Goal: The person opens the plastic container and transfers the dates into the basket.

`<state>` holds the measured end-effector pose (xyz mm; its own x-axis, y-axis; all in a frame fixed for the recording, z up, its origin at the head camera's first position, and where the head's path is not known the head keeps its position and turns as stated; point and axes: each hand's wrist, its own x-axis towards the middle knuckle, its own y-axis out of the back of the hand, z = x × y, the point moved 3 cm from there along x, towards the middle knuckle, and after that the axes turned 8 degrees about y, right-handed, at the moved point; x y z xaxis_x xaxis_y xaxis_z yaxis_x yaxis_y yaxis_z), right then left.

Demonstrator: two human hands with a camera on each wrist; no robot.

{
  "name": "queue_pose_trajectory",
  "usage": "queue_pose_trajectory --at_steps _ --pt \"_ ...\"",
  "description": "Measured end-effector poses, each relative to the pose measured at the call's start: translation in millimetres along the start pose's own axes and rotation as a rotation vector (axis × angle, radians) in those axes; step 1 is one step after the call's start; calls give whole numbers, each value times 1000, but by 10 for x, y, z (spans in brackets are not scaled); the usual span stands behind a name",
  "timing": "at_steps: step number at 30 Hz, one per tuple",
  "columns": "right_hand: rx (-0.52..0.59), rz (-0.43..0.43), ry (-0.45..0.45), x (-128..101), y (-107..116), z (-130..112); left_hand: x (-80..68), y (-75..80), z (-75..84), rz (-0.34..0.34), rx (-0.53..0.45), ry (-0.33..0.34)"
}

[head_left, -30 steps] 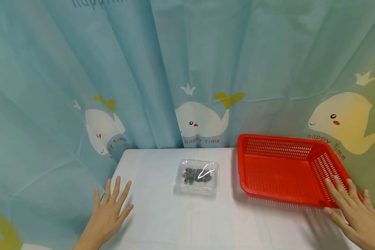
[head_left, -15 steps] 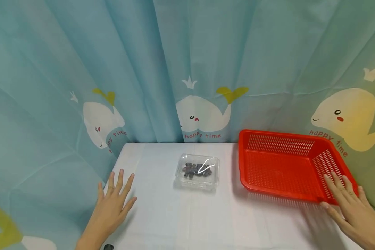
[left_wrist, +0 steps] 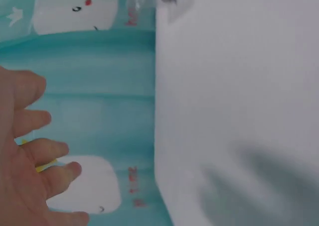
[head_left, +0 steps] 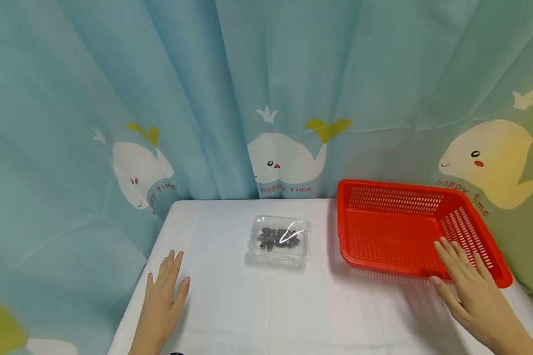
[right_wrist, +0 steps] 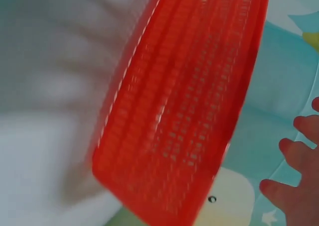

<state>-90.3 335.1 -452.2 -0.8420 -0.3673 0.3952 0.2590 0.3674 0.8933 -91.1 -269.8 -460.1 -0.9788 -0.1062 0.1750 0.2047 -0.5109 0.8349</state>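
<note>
A clear plastic box (head_left: 279, 240) with dark pieces inside lies mid-table on the white cloth. To its right stands an empty red perforated basket (head_left: 384, 231), which fills the right wrist view (right_wrist: 189, 101). My left hand (head_left: 162, 296) is flat and open over the table's front left, fingers (left_wrist: 35, 151) straight, holding nothing. My right hand (head_left: 466, 281) is open with fingers spread over the basket's near right rim; its fingertips (right_wrist: 294, 151) show at the edge of the right wrist view. Whether it touches the rim I cannot tell.
The white table (head_left: 266, 305) ends at a left edge (left_wrist: 155, 111) beside my left hand. A teal curtain (head_left: 248, 88) printed with whales hangs close behind and round both sides.
My right hand has slid left along the basket's near rim. My left hand has drawn back a little, fingers closer together. The view has tilted slightly.
</note>
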Motion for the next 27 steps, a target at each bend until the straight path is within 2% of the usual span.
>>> queue_pose_trajectory --at_steps 3,7,16,22,27 --pt "7 69 36 65 -81 -107 5 -71 69 21 -75 27" --pt "55 208 116 124 -194 -248 23 -191 147 22 -152 56" --pt "114 529 342 368 -479 -704 63 -487 213 -21 -342 203" --pt "167 625 481 597 -606 -967 130 -695 240 -55 -496 208" --pt "212 640 555 732 -731 -1077 210 -867 270 -115 -656 249"
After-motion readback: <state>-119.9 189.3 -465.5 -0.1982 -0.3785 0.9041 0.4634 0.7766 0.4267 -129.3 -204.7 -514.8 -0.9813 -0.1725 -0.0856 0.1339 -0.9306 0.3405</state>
